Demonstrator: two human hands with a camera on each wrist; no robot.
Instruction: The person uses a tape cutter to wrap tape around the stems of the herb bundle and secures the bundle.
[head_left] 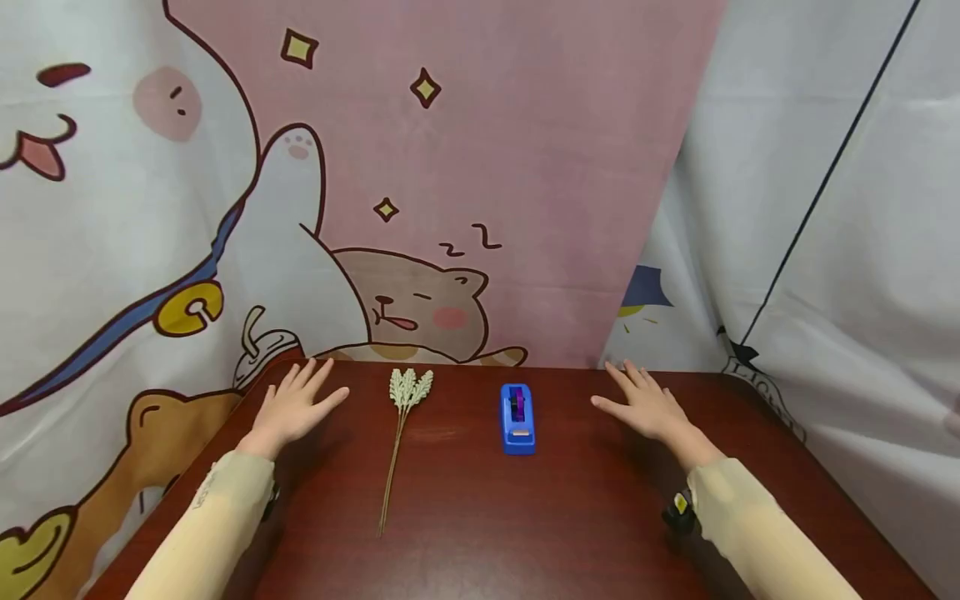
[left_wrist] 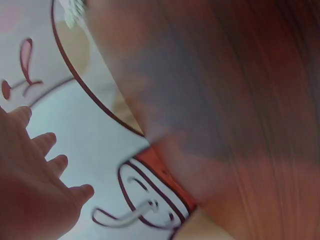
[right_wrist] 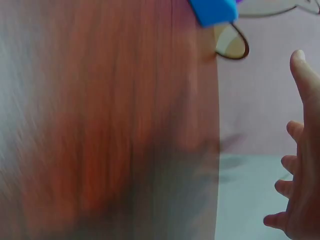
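Left hand (head_left: 292, 408) and right hand (head_left: 648, 407), both spread and empty, hung either side of the blue tape dispenser (head_left: 518, 422); left of it lay the pale flower sprig (head_left: 405, 393), whose thin stems a hasty sweep could have snapped.

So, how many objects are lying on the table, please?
2: the sprig, nearer the left hand, and the tape dispenser, between the sprig and the right hand. The sleeves might hide others.
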